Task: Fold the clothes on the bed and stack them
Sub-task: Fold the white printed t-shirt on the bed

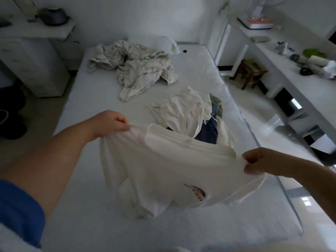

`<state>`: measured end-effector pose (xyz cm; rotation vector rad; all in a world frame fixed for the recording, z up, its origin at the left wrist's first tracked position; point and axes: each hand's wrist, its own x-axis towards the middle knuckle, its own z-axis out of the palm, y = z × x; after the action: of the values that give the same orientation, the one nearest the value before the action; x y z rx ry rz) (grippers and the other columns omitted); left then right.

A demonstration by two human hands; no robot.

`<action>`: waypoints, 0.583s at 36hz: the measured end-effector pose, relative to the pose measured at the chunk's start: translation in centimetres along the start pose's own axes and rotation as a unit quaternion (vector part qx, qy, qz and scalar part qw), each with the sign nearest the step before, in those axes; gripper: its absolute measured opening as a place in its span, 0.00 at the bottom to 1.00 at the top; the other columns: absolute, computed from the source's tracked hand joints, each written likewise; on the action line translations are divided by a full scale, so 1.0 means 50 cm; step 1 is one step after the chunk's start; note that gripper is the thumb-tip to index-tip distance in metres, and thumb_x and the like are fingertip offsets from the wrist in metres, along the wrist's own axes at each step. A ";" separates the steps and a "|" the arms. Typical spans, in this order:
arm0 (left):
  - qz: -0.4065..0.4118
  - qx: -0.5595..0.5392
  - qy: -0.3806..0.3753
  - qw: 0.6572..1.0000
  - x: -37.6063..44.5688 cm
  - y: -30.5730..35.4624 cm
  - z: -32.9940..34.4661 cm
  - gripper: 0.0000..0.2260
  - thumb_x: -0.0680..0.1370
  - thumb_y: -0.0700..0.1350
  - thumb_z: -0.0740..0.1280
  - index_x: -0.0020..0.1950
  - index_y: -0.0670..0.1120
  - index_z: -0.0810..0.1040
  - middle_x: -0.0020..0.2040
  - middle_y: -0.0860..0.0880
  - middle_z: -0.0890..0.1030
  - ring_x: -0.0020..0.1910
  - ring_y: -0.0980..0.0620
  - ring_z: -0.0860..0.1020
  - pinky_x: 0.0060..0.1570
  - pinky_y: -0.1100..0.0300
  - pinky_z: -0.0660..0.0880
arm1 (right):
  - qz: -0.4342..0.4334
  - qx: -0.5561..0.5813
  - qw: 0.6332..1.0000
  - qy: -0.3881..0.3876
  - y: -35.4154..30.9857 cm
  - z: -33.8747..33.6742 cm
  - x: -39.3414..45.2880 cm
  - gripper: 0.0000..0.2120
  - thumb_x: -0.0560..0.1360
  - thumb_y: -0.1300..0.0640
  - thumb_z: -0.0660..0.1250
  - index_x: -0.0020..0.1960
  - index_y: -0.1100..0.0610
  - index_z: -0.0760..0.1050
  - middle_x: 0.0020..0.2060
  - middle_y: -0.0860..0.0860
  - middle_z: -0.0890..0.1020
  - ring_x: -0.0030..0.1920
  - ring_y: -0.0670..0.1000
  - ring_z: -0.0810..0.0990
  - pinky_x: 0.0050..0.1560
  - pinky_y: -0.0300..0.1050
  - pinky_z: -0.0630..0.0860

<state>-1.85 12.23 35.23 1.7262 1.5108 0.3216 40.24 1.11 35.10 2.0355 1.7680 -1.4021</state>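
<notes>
I hold a white T-shirt (163, 166) with a red printed logo up over the near half of the bed (91, 224). My left hand (109, 124) pinches its left shoulder and my right hand (258, 161) pinches its right shoulder. The shirt's lower part hangs crumpled and touches the mattress. Behind it, at the middle right of the bed, lies a heap of unfolded clothes (192, 110), mostly white with dark blue and green pieces underneath.
A crumpled cream blanket (138, 68) and a white pillow (154, 42) lie at the bed's far end. A white drawer unit (32, 66) stands to the left. On the right are a long white counter (291, 73) with small items and a wooden stool (251, 71).
</notes>
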 end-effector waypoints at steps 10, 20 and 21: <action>0.012 0.085 0.062 0.994 0.019 -0.030 0.032 0.05 0.72 0.46 0.72 0.38 0.51 0.79 0.35 0.53 0.78 0.34 0.57 0.73 0.34 0.65 0.67 | -0.002 -0.091 0.986 0.136 0.021 0.065 0.056 0.16 0.71 0.54 0.72 0.34 0.53 0.65 0.31 0.48 0.70 0.33 0.47 0.66 0.36 0.42 0.63; -0.044 0.150 0.135 0.978 0.003 -0.083 0.008 0.09 0.75 0.50 0.67 0.36 0.49 0.77 0.36 0.48 0.78 0.38 0.48 0.75 0.34 0.58 0.65 | -0.027 -0.017 0.995 0.099 -0.045 0.074 0.074 0.13 0.70 0.44 0.71 0.36 0.53 0.76 0.31 0.46 0.79 0.34 0.46 0.77 0.35 0.39 0.69; -0.059 0.183 0.126 0.973 0.000 -0.091 0.011 0.13 0.76 0.52 0.66 0.34 0.48 0.76 0.35 0.47 0.77 0.37 0.47 0.75 0.34 0.58 0.65 | -0.012 -0.045 0.997 0.055 -0.043 0.078 0.076 0.13 0.70 0.43 0.70 0.36 0.52 0.76 0.32 0.46 0.80 0.35 0.46 0.78 0.36 0.38 0.71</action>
<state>-4.73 11.87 31.70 1.9213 1.9462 0.2163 35.90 2.21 31.32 2.0884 1.8683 -1.2139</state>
